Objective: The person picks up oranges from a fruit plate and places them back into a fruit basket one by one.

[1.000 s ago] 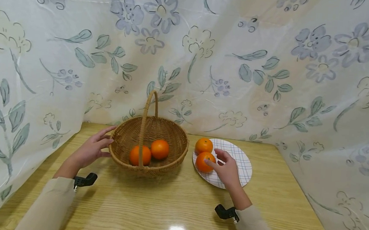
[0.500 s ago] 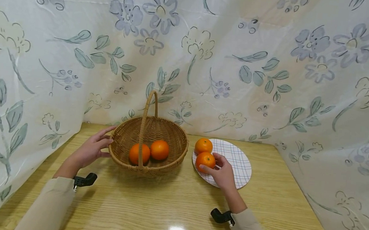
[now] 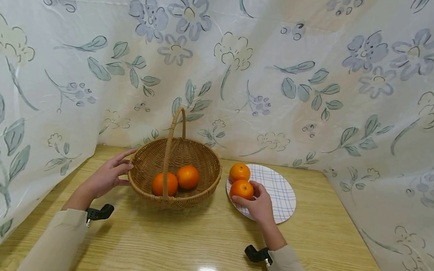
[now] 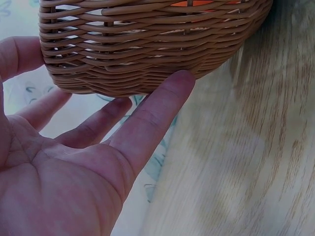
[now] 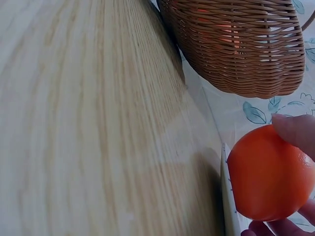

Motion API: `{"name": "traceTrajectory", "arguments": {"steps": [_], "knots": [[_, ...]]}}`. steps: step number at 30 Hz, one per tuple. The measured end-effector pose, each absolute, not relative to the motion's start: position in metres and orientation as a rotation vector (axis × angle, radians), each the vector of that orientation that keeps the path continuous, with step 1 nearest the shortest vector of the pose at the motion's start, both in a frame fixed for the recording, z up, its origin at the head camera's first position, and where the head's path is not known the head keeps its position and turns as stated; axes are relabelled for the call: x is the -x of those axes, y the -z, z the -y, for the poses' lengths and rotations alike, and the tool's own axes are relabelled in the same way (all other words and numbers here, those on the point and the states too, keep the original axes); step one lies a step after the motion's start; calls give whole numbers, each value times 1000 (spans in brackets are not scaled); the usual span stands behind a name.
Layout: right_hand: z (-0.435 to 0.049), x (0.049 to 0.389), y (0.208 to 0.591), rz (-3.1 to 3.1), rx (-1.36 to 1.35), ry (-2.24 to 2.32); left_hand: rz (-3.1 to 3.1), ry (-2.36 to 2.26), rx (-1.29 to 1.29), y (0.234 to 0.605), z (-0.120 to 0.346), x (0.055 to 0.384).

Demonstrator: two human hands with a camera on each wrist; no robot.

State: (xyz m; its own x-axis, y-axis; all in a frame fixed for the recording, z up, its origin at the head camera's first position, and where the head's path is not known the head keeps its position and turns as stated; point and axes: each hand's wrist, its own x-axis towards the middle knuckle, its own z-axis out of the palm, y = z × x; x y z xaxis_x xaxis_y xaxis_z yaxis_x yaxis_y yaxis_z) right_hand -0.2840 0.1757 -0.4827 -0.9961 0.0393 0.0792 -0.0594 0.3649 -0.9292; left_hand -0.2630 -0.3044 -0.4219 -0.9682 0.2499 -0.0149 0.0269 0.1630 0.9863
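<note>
My right hand [image 3: 260, 205] grips an orange [image 3: 241, 189] at the near left of a white plate [image 3: 279, 193] with a blue check pattern. In the right wrist view, thumb and fingers lie around this orange [image 5: 268, 174], which is low over or on the plate. A second orange [image 3: 239, 170] sits just behind it on the plate. Left of the plate stands a brown wicker basket [image 3: 200, 196] with an arched handle; inside are two oranges, a left one [image 3: 172, 184] partly behind the handle and a right one [image 3: 188, 177]. My left hand [image 3: 105, 180] touches the basket's left side with extended fingers.
The wooden table [image 3: 177, 247] extends in front of basket and plate. A floral cloth [image 3: 221, 80] hangs close behind them and along both sides. Each wrist carries a black camera mount, such as the right one [image 3: 257, 254].
My right hand has moved slightly left and closed its thumb and fingers around the front orange, which has turned a little. The left hand and basket stay in place.
</note>
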Motion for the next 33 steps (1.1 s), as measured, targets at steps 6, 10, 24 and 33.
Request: {"name": "traceTrajectory", "arguments": {"steps": [6, 10, 24, 33], "knots": [[-171, 282, 482, 2524, 7, -1706, -2250, -1908, -286, 422, 306, 262], [-169, 280, 483, 2521, 16, -1700, -2248, -1903, -284, 422, 308, 261], [-166, 268, 482, 2522, 33, -1661, -2255, -1893, -284, 424, 312, 261], [-167, 265, 477, 2516, 33, -1685, -2253, -1893, -300, 425, 312, 263]]}}
